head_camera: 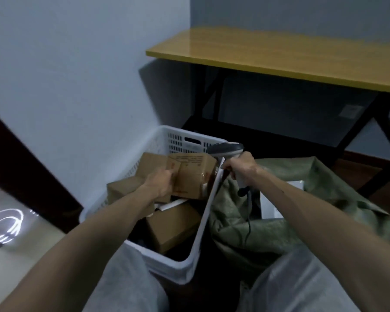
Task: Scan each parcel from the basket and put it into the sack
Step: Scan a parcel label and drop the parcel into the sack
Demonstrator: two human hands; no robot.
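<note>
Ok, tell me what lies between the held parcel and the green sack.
In the head view, the right wall of the white basket runs between the held parcel and the green sack; the right hand grips the scanner just above it.

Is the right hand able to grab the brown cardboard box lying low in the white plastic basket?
Probably not yet. The right hand grips the grey handheld scanner, so its fingers are busy. The brown cardboard box in the white plastic basket itself lies mostly uncovered, close below.
</note>
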